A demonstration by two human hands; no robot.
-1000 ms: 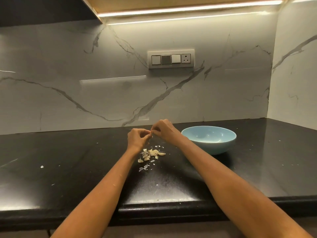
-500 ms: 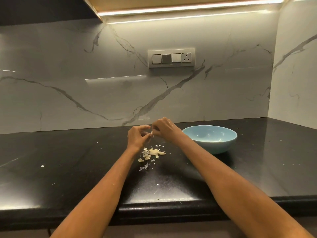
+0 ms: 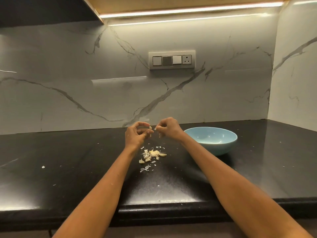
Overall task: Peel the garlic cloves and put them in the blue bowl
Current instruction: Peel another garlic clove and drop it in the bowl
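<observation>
This is a home kitchen. A black stone counter runs into a corner under a marble-look backsplash. A switch plate with a socket sits on the far wall, a light strip glows under a wooden cabinet, and garlic lies near a blue bowl.

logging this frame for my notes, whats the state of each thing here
left hand: raised, pinches a clove
right hand: raised, pinches a bit of skin
bowl: upright on the counter, looks empty
garlic pile: loose on the counter, skins scattered round it
</observation>
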